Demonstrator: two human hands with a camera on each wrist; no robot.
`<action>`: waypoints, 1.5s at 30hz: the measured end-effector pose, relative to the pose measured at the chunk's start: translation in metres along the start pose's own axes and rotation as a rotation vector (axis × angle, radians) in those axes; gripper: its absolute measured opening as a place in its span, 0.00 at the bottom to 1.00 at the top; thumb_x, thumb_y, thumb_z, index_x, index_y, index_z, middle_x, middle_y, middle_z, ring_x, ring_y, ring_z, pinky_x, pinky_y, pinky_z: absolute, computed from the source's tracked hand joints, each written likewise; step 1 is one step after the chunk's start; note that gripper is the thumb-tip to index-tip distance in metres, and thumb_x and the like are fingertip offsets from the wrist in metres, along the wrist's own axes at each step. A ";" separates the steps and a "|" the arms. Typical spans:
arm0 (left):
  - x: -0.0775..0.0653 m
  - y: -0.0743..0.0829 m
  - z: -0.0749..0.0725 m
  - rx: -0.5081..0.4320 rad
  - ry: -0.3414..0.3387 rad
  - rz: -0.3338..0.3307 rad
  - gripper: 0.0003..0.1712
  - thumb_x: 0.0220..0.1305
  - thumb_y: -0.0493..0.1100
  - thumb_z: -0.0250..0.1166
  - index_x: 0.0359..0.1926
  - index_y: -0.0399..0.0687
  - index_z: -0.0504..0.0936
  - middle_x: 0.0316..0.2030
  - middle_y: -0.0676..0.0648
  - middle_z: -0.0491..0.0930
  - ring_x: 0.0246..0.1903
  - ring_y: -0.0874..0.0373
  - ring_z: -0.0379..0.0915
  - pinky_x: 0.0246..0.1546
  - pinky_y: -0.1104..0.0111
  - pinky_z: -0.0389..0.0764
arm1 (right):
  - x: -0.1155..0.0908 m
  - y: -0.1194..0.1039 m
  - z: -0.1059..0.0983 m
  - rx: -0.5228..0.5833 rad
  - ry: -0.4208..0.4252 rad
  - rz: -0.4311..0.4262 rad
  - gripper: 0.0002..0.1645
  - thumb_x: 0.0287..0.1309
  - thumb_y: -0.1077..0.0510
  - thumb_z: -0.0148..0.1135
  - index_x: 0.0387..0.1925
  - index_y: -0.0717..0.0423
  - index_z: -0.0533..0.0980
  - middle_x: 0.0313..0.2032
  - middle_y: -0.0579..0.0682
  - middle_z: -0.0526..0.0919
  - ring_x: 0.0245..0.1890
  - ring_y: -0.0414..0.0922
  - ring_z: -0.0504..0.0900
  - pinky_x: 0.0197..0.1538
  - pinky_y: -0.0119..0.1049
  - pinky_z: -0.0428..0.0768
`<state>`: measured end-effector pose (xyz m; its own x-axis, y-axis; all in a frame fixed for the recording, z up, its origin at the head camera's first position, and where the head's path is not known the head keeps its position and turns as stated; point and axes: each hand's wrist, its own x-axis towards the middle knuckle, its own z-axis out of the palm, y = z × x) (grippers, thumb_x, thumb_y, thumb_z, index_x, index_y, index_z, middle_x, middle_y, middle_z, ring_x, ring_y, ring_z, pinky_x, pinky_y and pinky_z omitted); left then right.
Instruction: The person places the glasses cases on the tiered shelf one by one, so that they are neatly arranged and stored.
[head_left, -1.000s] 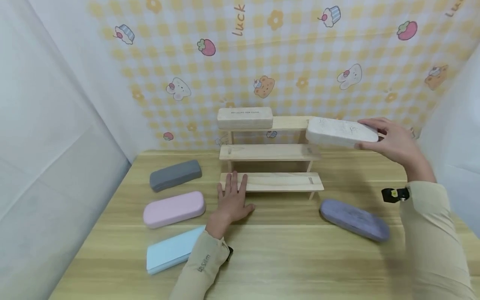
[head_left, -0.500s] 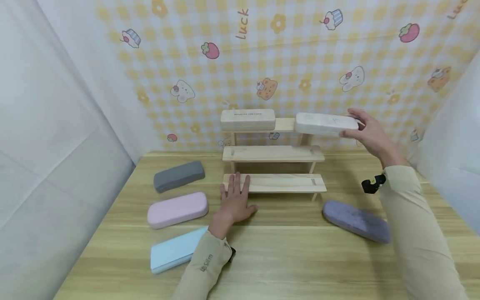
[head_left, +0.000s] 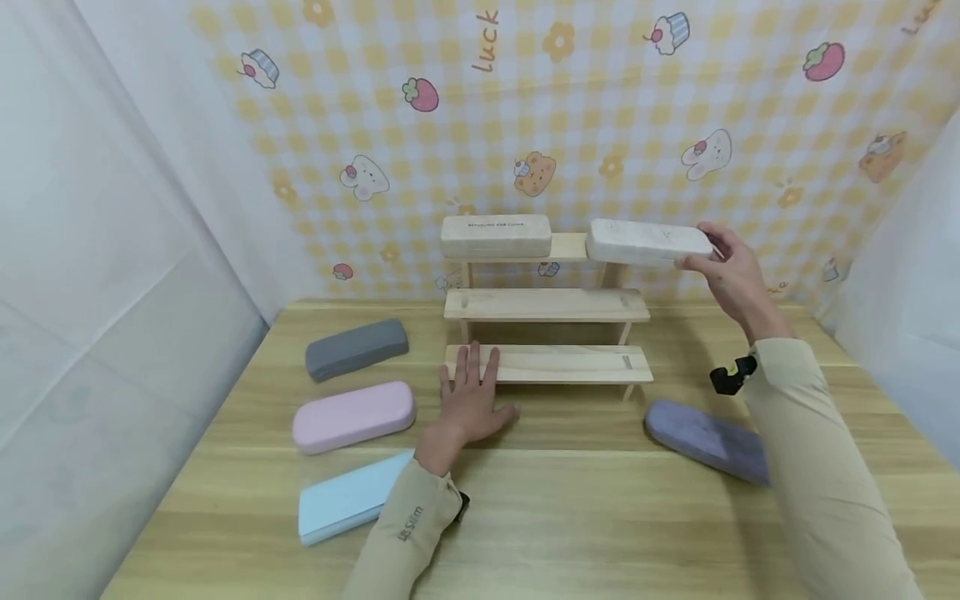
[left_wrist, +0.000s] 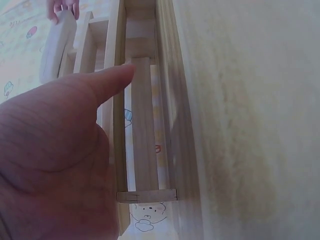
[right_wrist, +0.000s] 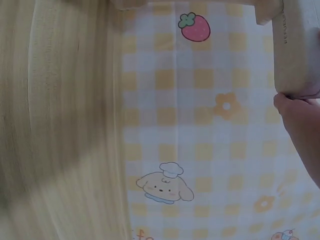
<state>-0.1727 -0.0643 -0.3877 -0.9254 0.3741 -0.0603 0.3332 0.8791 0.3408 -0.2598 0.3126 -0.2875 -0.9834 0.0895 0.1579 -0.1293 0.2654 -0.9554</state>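
Note:
My right hand point(head_left: 731, 265) pinches the right end of a white glasses case point(head_left: 648, 242), whose left part lies over the right end of the top shelf of a three-step wooden rack point(head_left: 547, 306). In the right wrist view, fingers hold one end of a pale case point(right_wrist: 295, 60). My left hand point(head_left: 468, 407) rests with spread, straight fingers on the left end of the lowest shelf. A cream glasses case point(head_left: 495, 237) with dark lettering sits on the top shelf's left end, a small gap from the white one.
On the table left of the rack lie a grey case point(head_left: 357, 349), a pink case point(head_left: 354, 417) and a light blue case point(head_left: 352, 498), partly behind the left sleeve. A purple case point(head_left: 705, 442) lies at right, partly covered by the right sleeve. A checkered cloth point(head_left: 600, 100) hangs behind.
My right hand has brought the white case leftward and back, from beside the rack onto the top shelf's right end. The left hand has stayed on the lowest shelf.

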 end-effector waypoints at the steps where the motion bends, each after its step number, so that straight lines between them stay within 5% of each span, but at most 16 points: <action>1: 0.001 0.000 -0.001 0.001 0.002 0.000 0.51 0.62 0.62 0.55 0.73 0.44 0.38 0.70 0.35 0.28 0.68 0.42 0.19 0.61 0.42 0.29 | 0.000 0.000 0.001 -0.013 0.008 0.001 0.41 0.57 0.59 0.63 0.68 0.52 0.55 0.67 0.50 0.55 0.63 0.42 0.60 0.49 0.21 0.67; 6: 0.003 0.000 0.001 0.011 -0.008 -0.006 0.52 0.62 0.64 0.54 0.73 0.46 0.36 0.70 0.36 0.27 0.68 0.43 0.17 0.61 0.43 0.28 | 0.000 0.001 0.003 -0.089 0.027 0.003 0.44 0.59 0.52 0.61 0.71 0.51 0.51 0.67 0.54 0.54 0.58 0.43 0.65 0.51 0.21 0.69; 13: 0.003 0.003 -0.002 0.016 -0.016 -0.011 0.52 0.62 0.63 0.55 0.73 0.46 0.35 0.70 0.37 0.26 0.68 0.44 0.17 0.62 0.44 0.28 | -0.002 0.003 0.009 0.052 0.038 -0.032 0.42 0.56 0.56 0.64 0.69 0.49 0.56 0.62 0.51 0.61 0.58 0.45 0.66 0.47 0.20 0.72; 29: -0.001 0.001 -0.004 0.017 -0.021 -0.009 0.52 0.63 0.63 0.55 0.73 0.46 0.36 0.70 0.36 0.26 0.68 0.43 0.17 0.62 0.43 0.29 | 0.006 0.001 0.039 -0.070 0.140 -0.057 0.43 0.57 0.50 0.63 0.69 0.55 0.56 0.62 0.59 0.64 0.57 0.46 0.68 0.49 0.22 0.70; 45: -0.001 0.003 -0.005 0.015 -0.013 -0.010 0.53 0.62 0.61 0.57 0.73 0.45 0.36 0.70 0.36 0.26 0.68 0.43 0.18 0.62 0.43 0.29 | 0.016 -0.001 0.057 -0.156 0.031 -0.126 0.42 0.62 0.48 0.56 0.72 0.52 0.50 0.65 0.59 0.61 0.64 0.53 0.61 0.61 0.42 0.64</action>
<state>-0.1713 -0.0638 -0.3816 -0.9265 0.3686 -0.0759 0.3263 0.8874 0.3257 -0.2825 0.2588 -0.2979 -0.9561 0.0750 0.2833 -0.2270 0.4218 -0.8778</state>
